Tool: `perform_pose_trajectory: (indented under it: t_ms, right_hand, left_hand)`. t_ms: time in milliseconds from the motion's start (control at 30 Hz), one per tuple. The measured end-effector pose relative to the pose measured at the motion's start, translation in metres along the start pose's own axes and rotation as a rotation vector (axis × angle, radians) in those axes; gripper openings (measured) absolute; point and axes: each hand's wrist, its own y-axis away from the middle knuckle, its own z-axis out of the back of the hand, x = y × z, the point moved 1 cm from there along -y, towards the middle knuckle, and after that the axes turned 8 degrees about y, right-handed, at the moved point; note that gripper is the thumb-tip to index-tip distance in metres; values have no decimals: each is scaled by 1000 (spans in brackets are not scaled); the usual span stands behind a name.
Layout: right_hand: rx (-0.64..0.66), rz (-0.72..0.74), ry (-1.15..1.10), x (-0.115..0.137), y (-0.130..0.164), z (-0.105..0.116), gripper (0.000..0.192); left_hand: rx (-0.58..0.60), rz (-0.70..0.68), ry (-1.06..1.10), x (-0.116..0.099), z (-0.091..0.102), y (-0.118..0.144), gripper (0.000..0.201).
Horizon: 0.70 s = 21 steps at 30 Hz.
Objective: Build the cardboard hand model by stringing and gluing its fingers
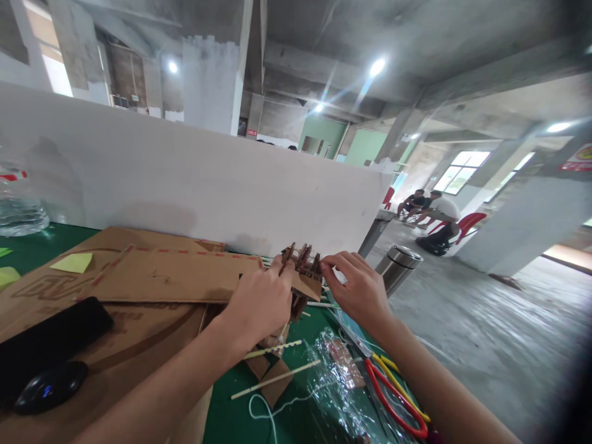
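- Small structure of brown cardboard [304, 264], with thin upright parts: one, at the far edge of the table [221, 419], between the two hands.
- Left hand [261, 301]: fingers reaching forward onto the structure's left side, touching it; whether they grip a part cannot be told.
- Right hand [359, 287]: thumb and forefinger drawn narrowly together at the structure's right end; a pinch on it cannot be confirmed.
- Cardboard panel [176, 276], edged in red dashes: left of the structure, lying over a large cardboard sheet [152, 336].
- Yellow note [74, 263]: on the sheet.
- Black computer mouse [52, 385]: on the sheet, beside a dark oblong object [60, 336].
- Thin sticks [275, 380], white cord [269, 412] and crumpled clear plastic [330, 385]: nearer the wearer.
- Red-handled scissors [369, 365]: under the right forearm's inner side.
- Steel flask [398, 266]: beyond the right wrist.
- Clear bottle [22, 206]: far left, before a white partition [231, 185].
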Motion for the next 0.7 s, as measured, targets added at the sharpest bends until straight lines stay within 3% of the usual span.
perform_pose_trajectory:
  t_ms: [233, 467, 700]
  right_hand:
    - [26, 0, -28, 0, 0, 0, 26]
    - [251, -280, -138, -17, 24, -23, 31]
    - [716, -225, -113, -12, 84, -71, 15]
  left_hand:
    - [-1, 7, 26, -2, 3, 2, 52]
    - [-5, 0, 44, 0, 3, 3, 48]
    - [-10, -8, 51, 1, 4, 3, 48]
